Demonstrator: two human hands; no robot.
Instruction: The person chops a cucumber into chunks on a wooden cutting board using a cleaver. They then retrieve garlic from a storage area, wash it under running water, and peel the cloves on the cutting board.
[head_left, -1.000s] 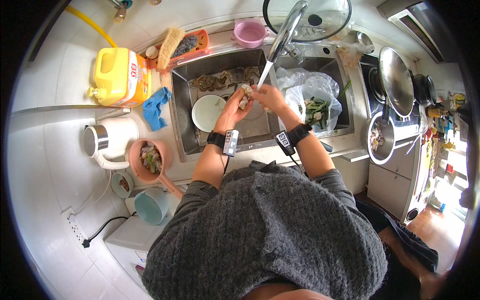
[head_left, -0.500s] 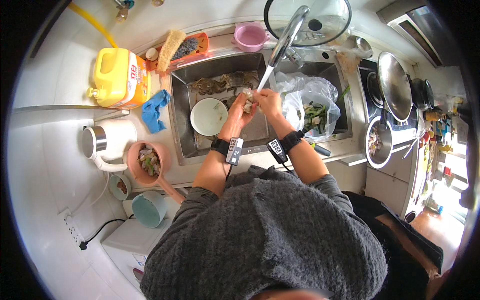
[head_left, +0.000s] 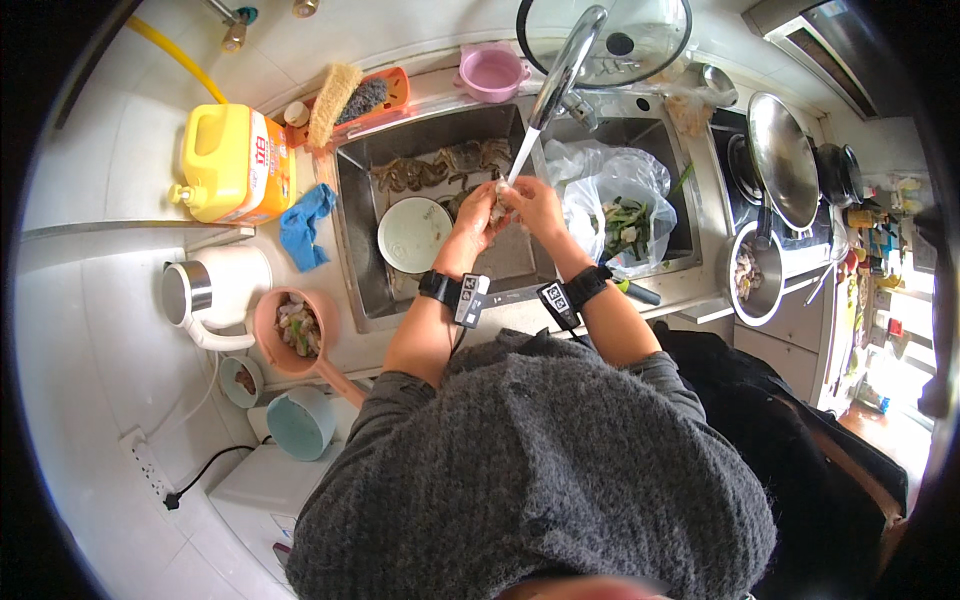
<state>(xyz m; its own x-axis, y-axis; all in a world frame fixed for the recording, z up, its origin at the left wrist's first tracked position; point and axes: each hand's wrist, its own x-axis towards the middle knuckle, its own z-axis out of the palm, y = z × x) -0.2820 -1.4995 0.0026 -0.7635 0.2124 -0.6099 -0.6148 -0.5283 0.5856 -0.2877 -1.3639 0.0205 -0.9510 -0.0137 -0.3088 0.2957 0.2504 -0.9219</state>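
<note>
Over the left sink basin, both my hands are together under the tap's stream of water. A pale, lumpy piece of food is held between them; its exact kind is too small to make out. My left hand is closed round it from the left and below. The fingers of my right hand pinch at it from the right. Brown crabs lie along the back of the same basin. A white bowl sits in the basin to the left of my hands.
The right basin holds a clear plastic bag with green scraps. On the left stand a yellow jug, a blue cloth, a kettle and a pink ladle with food. A pan and pot are at right.
My hands stay together under the water; the right hand's fingers have shifted round the pale piece, which now shows less. The whole view has shifted slightly.
</note>
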